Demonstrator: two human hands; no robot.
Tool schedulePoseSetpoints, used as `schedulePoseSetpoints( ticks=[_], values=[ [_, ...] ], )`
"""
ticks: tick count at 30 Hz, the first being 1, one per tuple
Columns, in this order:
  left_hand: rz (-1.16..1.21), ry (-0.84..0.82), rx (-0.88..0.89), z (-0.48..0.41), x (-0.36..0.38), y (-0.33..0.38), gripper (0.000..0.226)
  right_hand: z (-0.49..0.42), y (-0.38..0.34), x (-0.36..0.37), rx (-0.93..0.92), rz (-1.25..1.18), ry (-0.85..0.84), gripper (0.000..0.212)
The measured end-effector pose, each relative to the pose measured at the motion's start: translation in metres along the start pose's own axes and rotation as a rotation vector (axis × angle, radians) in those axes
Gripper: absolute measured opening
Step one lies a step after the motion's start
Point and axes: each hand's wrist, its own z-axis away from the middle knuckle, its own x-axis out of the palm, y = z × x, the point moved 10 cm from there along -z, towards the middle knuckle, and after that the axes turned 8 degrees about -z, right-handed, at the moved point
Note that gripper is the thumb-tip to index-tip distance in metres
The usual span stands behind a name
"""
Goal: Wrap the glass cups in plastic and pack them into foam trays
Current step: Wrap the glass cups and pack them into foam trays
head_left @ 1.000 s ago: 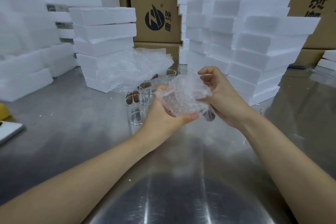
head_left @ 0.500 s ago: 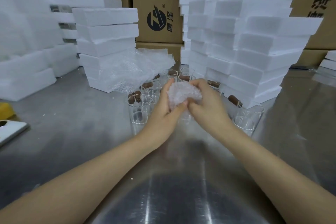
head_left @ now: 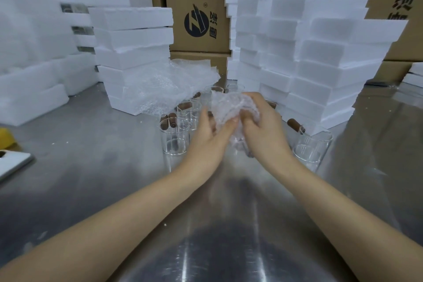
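Note:
Both hands hold one glass cup wrapped in bubble wrap over the middle of the steel table. My left hand grips its left side, thumb pressed into the plastic. My right hand curls over the top and right side. The cup itself is almost hidden by the wrap. Several bare glass cups with brown wooden handles stand just behind and left of the hands, and one more cup stands to the right. A loose pile of bubble wrap sheets lies behind the cups.
Stacks of white foam trays rise at the back right, back centre-left and far left. Cardboard boxes stand behind them. A white flat object and something yellow sit at the table's left edge.
The hands have moved closer together and lower toward the table, and the bubble wrap has been squeezed tighter around the cup. A cup at the right has come into view.

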Motion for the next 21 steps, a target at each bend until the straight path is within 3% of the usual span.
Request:
schedulePoseSetpoints(
  ticks=[4, 5, 7, 10, 13, 16, 21],
  values=[
    [-0.009, 0.051, -0.064, 0.003, -0.002, -0.009, 0.03, 0.004, 0.011, 0.013, 0.099, 0.038, -0.075, 0.018],
    [0.004, 0.079, -0.088, 0.002, -0.007, -0.012, 0.03, 0.006, 0.009, 0.017, 0.101, 0.104, -0.11, 0.025],
    [0.012, 0.102, -0.122, -0.001, -0.014, -0.016, 0.033, 0.008, 0.004, 0.022, 0.042, 0.304, -0.175, 0.045],
    [-0.022, 0.132, -0.111, -0.002, -0.02, -0.012, 0.032, 0.008, -0.012, 0.018, -0.105, 0.488, -0.156, 0.048],
    [-0.033, 0.131, -0.1, -0.001, -0.02, -0.007, 0.027, 0.008, -0.017, 0.016, -0.136, 0.498, -0.142, 0.043],
    [-0.189, 0.099, -0.015, -0.002, -0.018, 0.003, 0.018, 0.006, -0.018, 0.015, -0.144, 0.51, -0.12, 0.032],
    [-0.406, 0.053, 0.166, 0.01, -0.008, 0.019, 0.012, -0.001, -0.006, -0.002, -0.032, 0.366, -0.021, 0.023]
  ],
)
